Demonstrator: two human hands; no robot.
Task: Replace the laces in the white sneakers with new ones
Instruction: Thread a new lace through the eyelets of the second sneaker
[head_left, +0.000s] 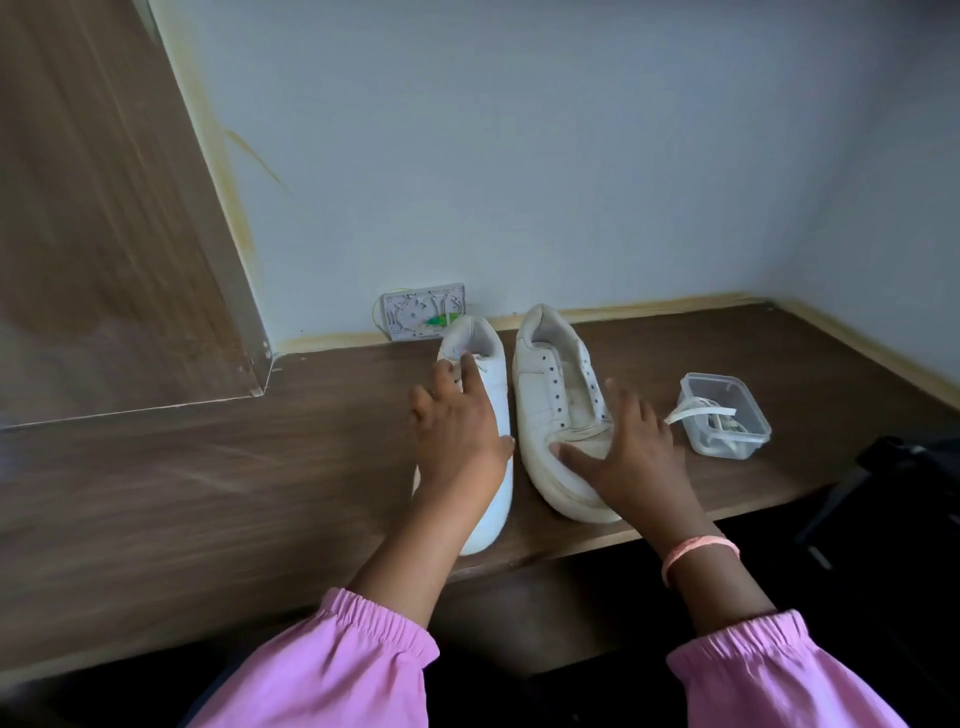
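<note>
1. Two white sneakers are sitting side by side on the brown table, heels toward the wall, toes pointing back at the person.
2. The left sneaker is lying under the left hand; the fingers are spreading over its top and the thumb is reaching round its inner side, so the hand is resting on it with fingers fairly straight.
3. The right sneaker is showing bare eyelets with no lace in them, and its toe is reaching almost to the table's near edge.
4. The right hand is lying wide and flat on that sneaker's toe, thumb stretching across it, fingers fanning out along its outer side.
5. A narrow strip of table is showing between the two sneakers.
6. To the right, a clear plastic tub is holding white laces, one end trailing over its rim toward the right hand.
7. A small white box is leaning against the wall just behind the left sneaker's heel.
8. A wooden panel is closing in the table's left side; open tabletop is stretching out in front of it.
9. Pink sleeves are covering both forearms, and a pink band is circling the right wrist.
</note>
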